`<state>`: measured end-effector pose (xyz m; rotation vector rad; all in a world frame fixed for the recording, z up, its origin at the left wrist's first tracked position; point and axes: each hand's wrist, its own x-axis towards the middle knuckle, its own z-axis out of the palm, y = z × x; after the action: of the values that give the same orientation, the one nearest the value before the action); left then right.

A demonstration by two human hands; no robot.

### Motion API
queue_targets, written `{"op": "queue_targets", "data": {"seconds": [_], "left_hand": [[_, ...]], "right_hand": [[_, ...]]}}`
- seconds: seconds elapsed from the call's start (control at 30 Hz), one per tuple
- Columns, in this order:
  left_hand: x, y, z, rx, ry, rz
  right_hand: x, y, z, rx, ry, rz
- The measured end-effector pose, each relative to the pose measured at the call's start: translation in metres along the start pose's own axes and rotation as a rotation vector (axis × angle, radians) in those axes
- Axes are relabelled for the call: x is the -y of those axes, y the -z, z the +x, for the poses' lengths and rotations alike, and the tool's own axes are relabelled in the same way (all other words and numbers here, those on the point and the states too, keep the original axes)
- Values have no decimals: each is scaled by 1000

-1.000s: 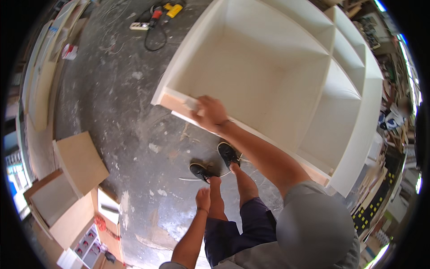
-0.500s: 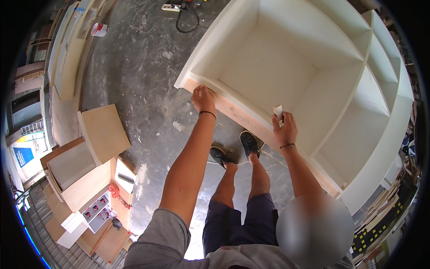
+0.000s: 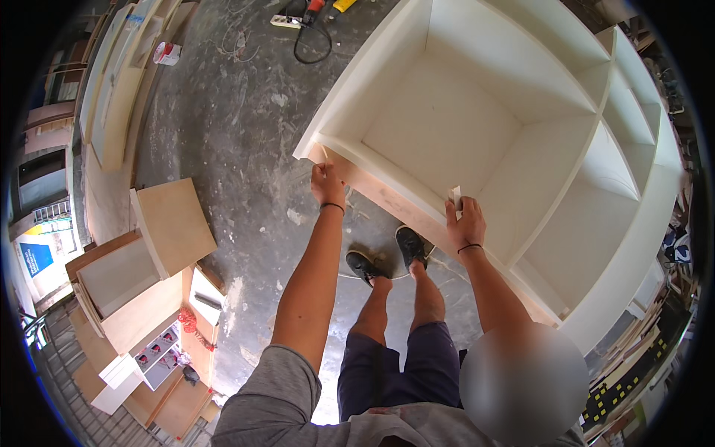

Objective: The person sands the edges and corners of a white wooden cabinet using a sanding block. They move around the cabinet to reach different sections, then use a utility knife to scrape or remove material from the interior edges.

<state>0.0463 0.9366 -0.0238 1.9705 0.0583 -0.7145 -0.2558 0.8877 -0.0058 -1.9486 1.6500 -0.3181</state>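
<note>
A large white cabinet with open compartments lies in front of me, with a bare pinkish wood strip along its near edge. My left hand is closed in a pinch just off the left end of that edge. A thin pale strip rises from its fingertips toward the cabinet corner; its kind is unclear. My right hand rests on the near rim farther right, fingers closed round a small whitish piece that sticks up beside the thumb. Most of this piece is hidden by the fingers.
Wooden boxes and panels stand on the left, near a red and white can. A power strip and a red corded tool lie on the grey concrete floor. My shoes are close under the cabinet edge.
My left hand has drawn back from the cabinet corner toward me, and the thin pale strip now shows at its fingertips. The right hand has shifted slightly left and nearer along the rim.
</note>
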Motion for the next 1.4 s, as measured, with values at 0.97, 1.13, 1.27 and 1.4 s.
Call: {"op": "queue_targets", "data": {"seconds": [0.97, 1.13, 1.27, 1.4], "left_hand": [[232, 650, -212, 57, 822, 48], [78, 546, -105, 219, 315, 196], [-60, 514, -34, 348, -53, 359], [-97, 543, 38, 291, 102, 402]], "right_hand": [[66, 60, -242, 608, -207, -155], [91, 48, -240, 576, -349, -100], [120, 31, -219, 462, -464, 16], [133, 0, -195, 415, -636, 121]]}}
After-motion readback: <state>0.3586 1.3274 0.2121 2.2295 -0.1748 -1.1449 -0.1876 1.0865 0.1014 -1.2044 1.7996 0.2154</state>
